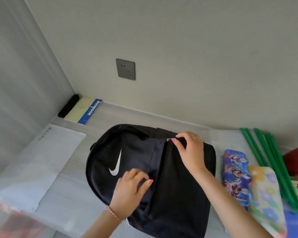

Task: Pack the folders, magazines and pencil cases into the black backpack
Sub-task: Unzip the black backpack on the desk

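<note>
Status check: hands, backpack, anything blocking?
Right hand pinching the zipper pull. Left hand pressing the black backpack flat. Pencil cases waiting beside it, unpacked. Nothing blocking.

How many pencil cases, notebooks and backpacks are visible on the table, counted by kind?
Pencil cases: 2, the blue cartoon-printed pencil case and the pale flower-printed pencil case.
Notebooks: 1, the cream notebook with a blue spine.
Backpacks: 1, the black fabric backpack.
Total: 4
</note>
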